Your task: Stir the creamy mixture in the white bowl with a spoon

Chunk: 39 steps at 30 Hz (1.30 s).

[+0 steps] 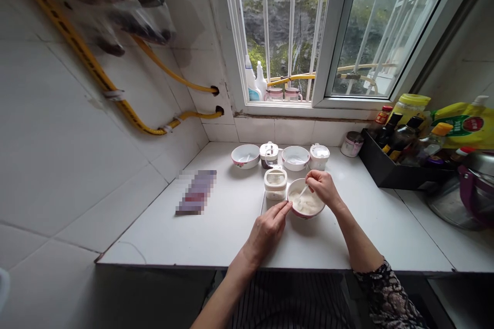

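Note:
A bowl point(306, 211) holding a whitish, pasty mixture stands on the white counter. My right hand point(322, 187) is closed round the handle of a white spoon point(303, 192), whose lower end is in the mixture. My left hand point(270, 226) rests at the bowl's left side, fingertips touching the rim, fingers stretched out together. Just left of the bowl is a square container point(275, 190) with pale contents. Behind stand a bowl point(246, 164) on the left, a lidded jar with dark contents point(269, 155), another bowl point(295, 166) and a white lidded jar point(319, 157).
A blurred purplish item point(196, 193) lies on the counter's left part. At the right are a black box point(401, 174) of bottles, a small jar point(351, 144) and a metal pot point(457, 205). Yellow pipes point(135, 121) run along the left wall; a barred window is ahead.

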{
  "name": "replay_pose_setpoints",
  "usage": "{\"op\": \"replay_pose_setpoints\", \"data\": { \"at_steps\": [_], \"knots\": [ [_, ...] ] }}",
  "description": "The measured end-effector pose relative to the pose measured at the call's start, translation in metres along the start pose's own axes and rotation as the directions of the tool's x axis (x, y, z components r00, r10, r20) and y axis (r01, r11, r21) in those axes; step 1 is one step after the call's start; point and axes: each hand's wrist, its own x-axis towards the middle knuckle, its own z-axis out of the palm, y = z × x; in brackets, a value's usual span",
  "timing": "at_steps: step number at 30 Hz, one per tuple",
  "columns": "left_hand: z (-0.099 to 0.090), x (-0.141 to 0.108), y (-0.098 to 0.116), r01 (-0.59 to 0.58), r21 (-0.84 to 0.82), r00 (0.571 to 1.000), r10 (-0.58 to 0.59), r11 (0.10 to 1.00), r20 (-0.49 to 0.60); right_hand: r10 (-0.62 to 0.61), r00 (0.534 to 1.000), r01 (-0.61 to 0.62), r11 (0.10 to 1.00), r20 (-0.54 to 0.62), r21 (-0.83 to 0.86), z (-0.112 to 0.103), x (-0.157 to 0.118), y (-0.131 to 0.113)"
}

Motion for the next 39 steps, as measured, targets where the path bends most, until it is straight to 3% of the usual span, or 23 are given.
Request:
{"op": "replay_pose_setpoints", "data": {
  "at_steps": [5,10,17,24,30,33,36,39],
  "knots": [
    [0.0,0.001,0.001,-0.001,-0.002,1.0,0.001,1.0,-0.019,0.1,0.994,-0.091,0.981,-0.044,0.173,-0.008,0.006,0.006],
    [0.0,0.0,0.001,-0.005,0.0,1.0,0.005,1.0,-0.017,0.154,0.988,-0.141,0.938,-0.016,0.317,-0.011,0.011,0.01],
    [0.001,0.001,0.001,-0.001,0.003,1.0,0.001,1.0,-0.017,0.223,0.975,-0.203,0.912,-0.015,0.357,-0.011,0.014,0.012],
    [0.002,0.0,0.0,0.005,0.004,1.0,-0.005,1.0,-0.02,0.215,0.976,-0.191,0.897,-0.015,0.398,-0.011,0.012,0.008],
    [0.001,0.0,0.0,-0.002,0.002,1.0,0.002,1.0,-0.016,0.23,0.972,-0.185,0.881,-0.051,0.436,0.001,0.009,0.001],
    [0.001,0.001,0.001,0.004,0.0,1.0,-0.004,1.0,-0.017,0.108,0.99,-0.062,0.914,-0.093,0.401,0.014,0.005,-0.004],
    [0.001,0.0,0.001,0.005,0.005,1.0,-0.004,1.0,-0.016,-0.139,0.979,0.167,0.965,-0.148,0.203,0.026,0.0,-0.006],
    [0.001,0.0,-0.001,-0.006,0.009,1.0,0.006,1.0,-0.011,-0.484,0.873,0.473,0.87,-0.058,-0.141,0.031,-0.005,-0.005]
  ]
}}
